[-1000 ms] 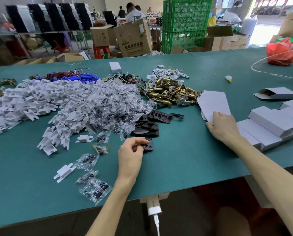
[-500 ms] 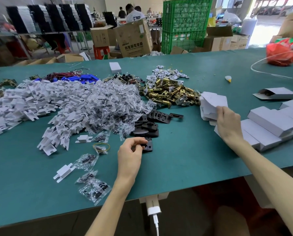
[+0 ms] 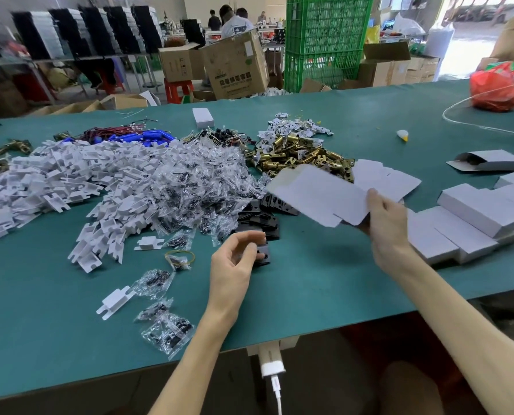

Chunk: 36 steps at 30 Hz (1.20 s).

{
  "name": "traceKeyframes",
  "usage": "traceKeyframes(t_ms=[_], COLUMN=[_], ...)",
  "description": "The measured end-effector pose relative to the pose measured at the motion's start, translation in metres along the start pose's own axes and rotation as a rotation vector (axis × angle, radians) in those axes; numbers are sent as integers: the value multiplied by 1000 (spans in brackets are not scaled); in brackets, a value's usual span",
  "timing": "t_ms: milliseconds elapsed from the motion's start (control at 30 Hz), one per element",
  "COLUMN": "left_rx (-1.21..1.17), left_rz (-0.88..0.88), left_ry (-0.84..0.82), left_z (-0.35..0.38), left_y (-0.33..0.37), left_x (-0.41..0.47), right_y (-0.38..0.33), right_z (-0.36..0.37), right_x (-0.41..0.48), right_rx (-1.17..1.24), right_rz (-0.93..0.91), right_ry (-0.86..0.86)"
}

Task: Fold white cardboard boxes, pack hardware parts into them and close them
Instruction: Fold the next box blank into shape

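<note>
Black plate (image 3: 264,255) sits pinched in the left grip (image 3: 234,265) on the near table (image 3: 309,295). Farther right, the right grip (image 3: 384,218) clasps a flat white box blank (image 3: 318,193) by its edge, raised before the brass latches (image 3: 303,157). Held one-handed, it could sag and crease.

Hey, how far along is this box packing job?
Done: several closed boxes lie at the right. In hand: the right hand holds a flat unfolded box; the left hand pinches a black plate. Left: big piles of white plastic pieces, small bagged parts and brass latches.
</note>
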<state>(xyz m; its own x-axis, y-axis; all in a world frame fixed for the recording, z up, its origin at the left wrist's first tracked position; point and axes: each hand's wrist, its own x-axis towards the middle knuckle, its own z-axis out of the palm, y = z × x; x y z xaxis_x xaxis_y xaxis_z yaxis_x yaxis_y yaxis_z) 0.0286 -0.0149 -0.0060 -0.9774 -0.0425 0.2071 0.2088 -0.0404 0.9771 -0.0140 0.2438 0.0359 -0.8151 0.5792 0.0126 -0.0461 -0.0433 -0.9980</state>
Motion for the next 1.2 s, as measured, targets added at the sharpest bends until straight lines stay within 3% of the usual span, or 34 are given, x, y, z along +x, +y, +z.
traceKeyframes(t_ms=[100, 233, 433, 567, 633, 833, 967, 1200], left_rx=[-76, -142, -203, -325, -363, -481, -333, -209], left_rz=[-37, -93, -110, -153, -168, -152, -138, -127], left_ry=[-55, -67, -105, -142, -115, 32, 114, 38], left_z=[1, 0, -2, -3, -5, -8, -5, -9], left_y=[2, 4, 8, 12, 14, 15, 5, -3], left_x=[0, -2, -4, -3, -2, 3, 1, 1], right_y=[4, 22, 33, 37, 37, 36, 36, 36], right_z=[24, 45, 49, 51, 55, 55, 55, 50], right_x=[-34, -67, -86, -93, -97, -107, -104, -99], right_rx=[215, 225, 237, -73, -185, -156, -187, 93], right_rz=[206, 286, 203, -39, -125, -209, -221, -18], right_ry=[-244, -439, -512, -587, -626, -840, -771, -651])
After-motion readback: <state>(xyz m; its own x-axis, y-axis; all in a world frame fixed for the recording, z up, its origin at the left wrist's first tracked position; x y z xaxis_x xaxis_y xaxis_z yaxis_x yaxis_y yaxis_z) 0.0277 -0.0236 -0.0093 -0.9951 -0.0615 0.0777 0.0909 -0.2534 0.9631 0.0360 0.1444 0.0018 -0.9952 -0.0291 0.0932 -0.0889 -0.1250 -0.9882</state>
